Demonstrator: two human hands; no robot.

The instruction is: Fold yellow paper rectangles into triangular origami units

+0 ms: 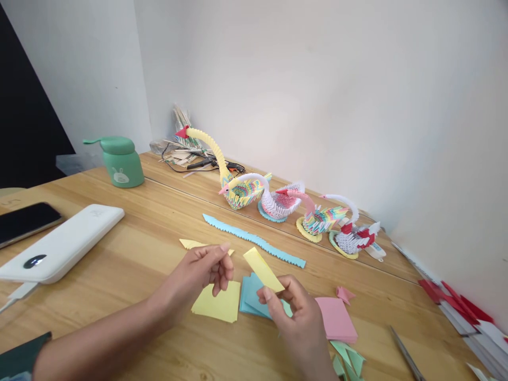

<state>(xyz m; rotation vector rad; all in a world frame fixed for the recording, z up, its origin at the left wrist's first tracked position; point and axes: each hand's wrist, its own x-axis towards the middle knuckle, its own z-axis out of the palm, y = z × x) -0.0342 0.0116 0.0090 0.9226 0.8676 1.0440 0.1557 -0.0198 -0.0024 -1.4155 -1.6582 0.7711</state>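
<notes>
My right hand [296,315] pinches a folded yellow paper strip [264,270] between thumb and fingers, its free end tilted up to the left. To its left, my left hand [210,267] hangs in the air with loosely curled fingers and holds nothing. Beneath the hands lie a stack of yellow paper squares [218,301] and a stack of blue paper squares [254,304], which my right hand partly covers. A yellow folded piece [192,244] is partly hidden behind my left hand. Beyond it stretches a long chain of blue folded paper [254,241].
Several folded-paper swans [278,203] stand along the wall. Pink squares [337,319], green folded pieces [351,357] and scissors [407,352] are at right. A white power bank [75,233], a phone [27,222] and a green cup [122,164] sit at left. A glue gun [202,163] lies behind.
</notes>
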